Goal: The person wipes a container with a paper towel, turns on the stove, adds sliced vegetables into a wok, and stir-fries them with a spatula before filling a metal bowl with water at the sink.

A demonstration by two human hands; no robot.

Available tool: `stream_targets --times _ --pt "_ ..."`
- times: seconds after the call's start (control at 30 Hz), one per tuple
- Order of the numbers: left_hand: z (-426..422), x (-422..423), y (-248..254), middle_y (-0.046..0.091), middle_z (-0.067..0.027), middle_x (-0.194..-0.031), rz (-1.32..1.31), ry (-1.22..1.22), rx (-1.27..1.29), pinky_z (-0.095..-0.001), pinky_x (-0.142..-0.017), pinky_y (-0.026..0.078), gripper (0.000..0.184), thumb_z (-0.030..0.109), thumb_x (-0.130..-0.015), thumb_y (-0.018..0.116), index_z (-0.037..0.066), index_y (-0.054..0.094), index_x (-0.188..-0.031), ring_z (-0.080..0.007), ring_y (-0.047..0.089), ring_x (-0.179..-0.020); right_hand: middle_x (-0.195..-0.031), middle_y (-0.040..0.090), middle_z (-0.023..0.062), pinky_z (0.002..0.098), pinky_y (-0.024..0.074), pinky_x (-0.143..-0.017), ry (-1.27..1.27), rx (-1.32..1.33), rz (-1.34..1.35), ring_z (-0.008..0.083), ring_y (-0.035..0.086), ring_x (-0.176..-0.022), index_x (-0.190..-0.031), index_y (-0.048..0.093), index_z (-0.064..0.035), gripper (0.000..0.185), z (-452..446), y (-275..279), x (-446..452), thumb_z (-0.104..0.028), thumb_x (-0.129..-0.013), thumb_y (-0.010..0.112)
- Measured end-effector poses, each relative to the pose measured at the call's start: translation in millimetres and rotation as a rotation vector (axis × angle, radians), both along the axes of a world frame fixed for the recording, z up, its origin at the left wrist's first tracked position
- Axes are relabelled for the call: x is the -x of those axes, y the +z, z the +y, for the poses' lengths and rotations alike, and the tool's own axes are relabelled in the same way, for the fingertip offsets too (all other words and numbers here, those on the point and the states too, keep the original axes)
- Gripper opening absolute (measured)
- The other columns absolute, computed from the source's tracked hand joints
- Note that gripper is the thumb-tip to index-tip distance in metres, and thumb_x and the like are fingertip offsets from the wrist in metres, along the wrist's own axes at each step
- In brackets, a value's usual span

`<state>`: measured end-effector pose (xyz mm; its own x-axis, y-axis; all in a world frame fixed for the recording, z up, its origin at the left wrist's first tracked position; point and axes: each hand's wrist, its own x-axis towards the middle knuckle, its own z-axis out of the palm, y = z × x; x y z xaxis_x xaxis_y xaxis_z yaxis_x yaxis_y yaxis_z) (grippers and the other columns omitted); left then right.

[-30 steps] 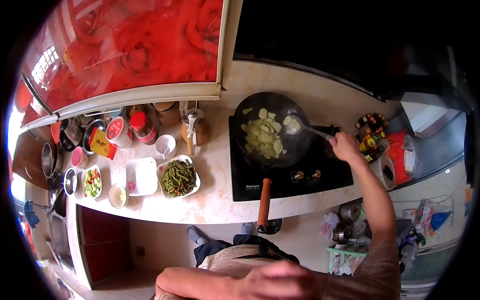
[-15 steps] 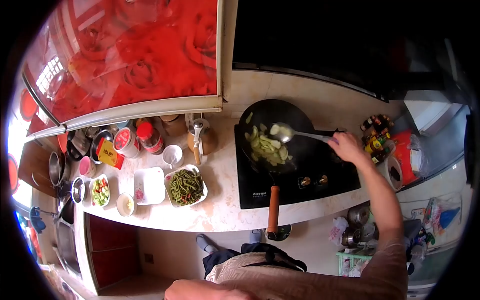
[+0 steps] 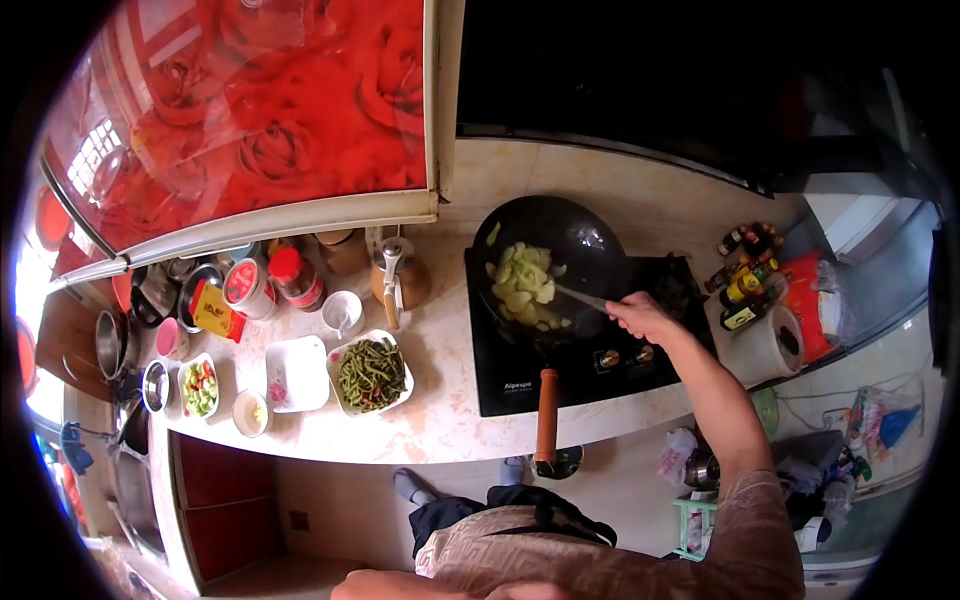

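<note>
My right hand (image 3: 645, 316) is closed around the handle of a metal cooking spoon (image 3: 582, 297). The spoon's bowl is hidden in pale green vegetable slices (image 3: 524, 280) in a black wok (image 3: 585, 235). That wok sits on a black gas stove (image 3: 515, 388), its wooden handle (image 3: 547, 415) pointing towards me. Of my left side only part of the bare arm (image 3: 400, 585) shows at the bottom edge; the hand itself is out of sight.
Left of the stove stand a dish of green beans (image 3: 370, 375), a white dish (image 3: 297, 373), a small bowl (image 3: 251, 412), a dish of chopped vegetables (image 3: 200, 387) and a glass pitcher (image 3: 400, 280). Sauce bottles (image 3: 745, 285) and a white tub (image 3: 765, 345) stand to the right.
My right hand has moved left and down with the cooking spoon, whose bowl has gone under the slices. The slices are now heaped together towards the wok's left side.
</note>
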<state>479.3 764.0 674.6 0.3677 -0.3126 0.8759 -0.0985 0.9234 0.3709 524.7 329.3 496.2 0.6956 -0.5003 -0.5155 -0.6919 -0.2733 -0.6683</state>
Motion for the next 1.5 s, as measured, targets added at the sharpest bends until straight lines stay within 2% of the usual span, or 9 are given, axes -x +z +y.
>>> stream_targets --times 0.13,0.37,0.5,0.63,0.77,0.87,1.03,1.27,1.5 --pt "2 0 0 0.069 -0.0103 -0.097 -0.001 0.013 0.000 -0.0371 -0.070 0.051 0.022 0.021 -0.098 0.052 0.004 0.066 -0.095 -0.0214 0.063 -0.080 -0.073 0.063 0.0220 0.0444 0.0499 -0.067 0.211 0.668 -0.150 0.0389 0.064 -0.074 -0.085 0.063 -0.0002 0.033 27 20 -8 -0.033 -0.088 0.064" --pt "14 2 -8 0.069 -0.0093 -0.098 -0.016 0.095 -0.013 -0.0380 -0.069 0.051 0.022 0.022 -0.097 0.053 0.006 0.066 -0.094 -0.0213 0.063 -0.080 -0.085 0.065 0.0186 0.0514 0.0490 -0.065 0.464 1.157 -0.122 0.0401 0.064 -0.074 -0.094 0.059 -0.0026 0.023 77 74 31 -0.026 -0.092 0.059" --pt "-7 20 3 0.067 -0.0119 -0.105 0.231 0.336 0.069 -0.0374 -0.066 0.051 0.014 0.008 -0.093 0.053 0.004 0.065 -0.095 -0.0226 0.062 -0.084 -0.092 0.062 0.0167 0.0506 0.0485 -0.061 0.523 1.223 -0.055 0.0384 0.064 -0.071 -0.098 0.057 -0.0034 0.020 95 101 62 -0.023 -0.094 0.056" --pt "-4 -33 -59 0.068 -0.0156 -0.090 0.072 0.266 -0.654 -0.0312 -0.076 0.051 0.024 0.012 -0.096 0.054 -0.009 0.066 -0.096 -0.0221 0.064 -0.083 -0.089 0.059 0.0143 0.0497 0.0481 -0.059 0.446 1.215 -0.092 0.0387 0.062 -0.070 -0.113 0.059 -0.0052 0.028 103 99 80 -0.024 -0.092 0.059" --pt "-47 -43 -206 0.067 -0.0098 -0.102 0.730 0.208 -1.057 -0.0307 -0.080 0.050 0.032 0.025 -0.096 0.059 0.001 0.060 -0.117 -0.0156 0.062 -0.092 -0.091 0.059 0.0149 0.0508 0.0483 -0.060 0.361 1.184 -0.086 0.0391 0.062 -0.070 -0.120 0.059 -0.0073 0.032 116 89 88 -0.023 -0.091 0.060" --pt "-68 -41 -242 0.063 -0.0100 -0.112 1.023 -0.083 -1.273 -0.0372 -0.087 0.050 0.047 0.042 -0.098 0.050 0.005 0.050 -0.128 -0.0219 0.062 -0.097 -0.096 0.061 0.0170 0.0507 0.0491 -0.060 0.388 1.109 -0.052 0.0398 0.063 -0.071 -0.118 0.059 -0.0067 0.031 125 94 98 -0.023 -0.092 0.059" --pt "-103 -34 -249 0.057 -0.0152 -0.117 1.187 -0.501 -1.241 -0.0392 -0.080 0.053 0.061 0.055 -0.096 0.046 0.005 0.046 -0.132 -0.0266 0.062 -0.093 -0.104 0.061 0.0201 0.0506 0.0510 -0.065 0.411 1.038 0.059 0.0379 0.066 -0.076 -0.121 0.058 -0.0052 0.035 146 101 106 -0.022 -0.091 0.058" --pt "-121 -18 -265 0.059 -0.0047 -0.072 1.177 -0.382 -1.216 -0.0281 -0.052 0.050 0.040 0.041 -0.097 0.056 0.005 0.054 -0.113 -0.0146 0.059 -0.055 -0.103 0.061 0.0215 0.0510 0.0501 -0.077 0.349 0.923 0.075 0.0399 0.064 -0.089 -0.132 0.051 -0.0058 0.044 123 25 53 -0.023 -0.092 0.054" --pt "-114 -22 -251 0.059 -0.0078 -0.073 1.221 -0.417 -1.199 -0.0288 -0.047 0.049 0.048 0.044 -0.097 0.053 0.004 0.049 -0.123 -0.0175 0.058 -0.051 -0.101 0.064 0.0211 0.0490 0.0502 -0.083 0.152 0.863 -0.102 0.0393 0.062 -0.097 -0.126 0.058 -0.0065 0.040 76 36 23 -0.024 -0.089 0.058"
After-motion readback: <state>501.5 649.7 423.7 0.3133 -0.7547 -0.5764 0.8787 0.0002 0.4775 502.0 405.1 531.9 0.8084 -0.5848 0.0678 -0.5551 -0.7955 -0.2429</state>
